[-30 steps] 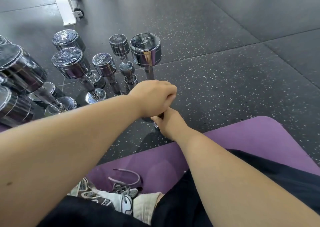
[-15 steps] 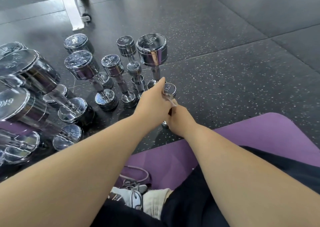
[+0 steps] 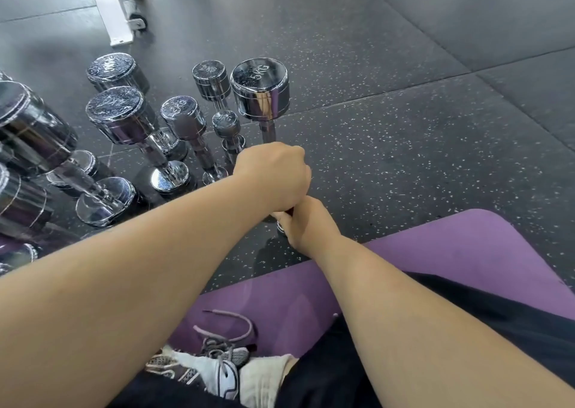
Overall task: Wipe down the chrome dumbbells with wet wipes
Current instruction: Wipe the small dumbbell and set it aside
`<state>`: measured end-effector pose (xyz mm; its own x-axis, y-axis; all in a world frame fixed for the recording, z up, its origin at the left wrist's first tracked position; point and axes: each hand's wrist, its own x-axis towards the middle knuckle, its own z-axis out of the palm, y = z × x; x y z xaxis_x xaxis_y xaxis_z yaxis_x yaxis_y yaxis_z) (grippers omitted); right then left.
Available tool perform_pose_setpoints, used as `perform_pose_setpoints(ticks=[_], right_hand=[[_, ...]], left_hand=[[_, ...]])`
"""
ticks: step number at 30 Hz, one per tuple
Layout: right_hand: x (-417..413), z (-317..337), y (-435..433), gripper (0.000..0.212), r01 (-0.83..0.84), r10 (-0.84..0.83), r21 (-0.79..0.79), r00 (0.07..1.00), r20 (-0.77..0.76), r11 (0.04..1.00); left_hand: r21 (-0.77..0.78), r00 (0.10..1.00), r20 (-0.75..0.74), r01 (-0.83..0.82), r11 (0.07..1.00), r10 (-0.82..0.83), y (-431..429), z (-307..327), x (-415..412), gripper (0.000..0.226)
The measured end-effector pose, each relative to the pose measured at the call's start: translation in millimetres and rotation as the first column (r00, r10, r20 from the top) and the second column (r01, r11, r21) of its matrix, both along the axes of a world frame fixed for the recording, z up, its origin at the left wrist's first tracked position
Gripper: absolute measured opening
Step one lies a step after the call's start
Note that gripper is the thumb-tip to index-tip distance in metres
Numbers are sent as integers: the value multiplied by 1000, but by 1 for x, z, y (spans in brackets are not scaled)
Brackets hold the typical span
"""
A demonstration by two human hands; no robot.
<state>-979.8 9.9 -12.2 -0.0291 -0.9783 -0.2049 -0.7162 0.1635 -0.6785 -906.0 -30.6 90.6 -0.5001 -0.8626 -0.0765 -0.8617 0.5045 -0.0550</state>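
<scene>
**Both hands on the 5KG dumbbell**

The 5KG dumbbell (image 3: 260, 88) stands on end on the speckled rubber floor (image 3: 404, 158). Its stamped top head is at 12 o'clock from the hands, and its shaft runs straight down into them. The left hand (image 3: 273, 177) is a closed fist wrapped round the shaft. The right hand (image 3: 306, 224) sits directly beneath, touching the left, with its fingers curled about the bottom end, where a sliver of chrome shows. No cloth can be made out in either fist.

From 9 to 11 o'clock of the hands more chrome dumbbells stand on end. Five show plainly: a tiny one (image 3: 225, 121) just beside the left hand, a slim one (image 3: 208, 76) behind it, a medium one (image 3: 183, 115), a stout one (image 3: 115, 108) and another (image 3: 110, 68) at the back. At least three bigger ones (image 3: 31, 127) crowd the left edge, cut off, so their count is unsure.

At 5 o'clock lies one purple mat (image 3: 435, 252), and at 6 o'clock one laced shoe (image 3: 217, 367). A white wheeled frame leg (image 3: 115, 12) stands at 11 o'clock, well apart.
</scene>
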Motion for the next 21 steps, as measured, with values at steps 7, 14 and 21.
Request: perform_pose_setpoints(ticks=[7, 14, 21], right_hand=[[3, 18, 3, 27, -76, 80, -67, 995, 54, 995], [-2, 18, 3, 29, 2, 1, -17, 986, 166, 1000], [1, 18, -1, 21, 33, -34, 14, 986, 163, 999]], left_hand=[[-421, 910, -316, 118, 899, -268, 7, -40, 39, 32], [-491, 801, -415, 202, 847, -431, 18, -43, 37, 29], [-76, 754, -645, -222, 972, 122, 37, -23, 27, 20]])
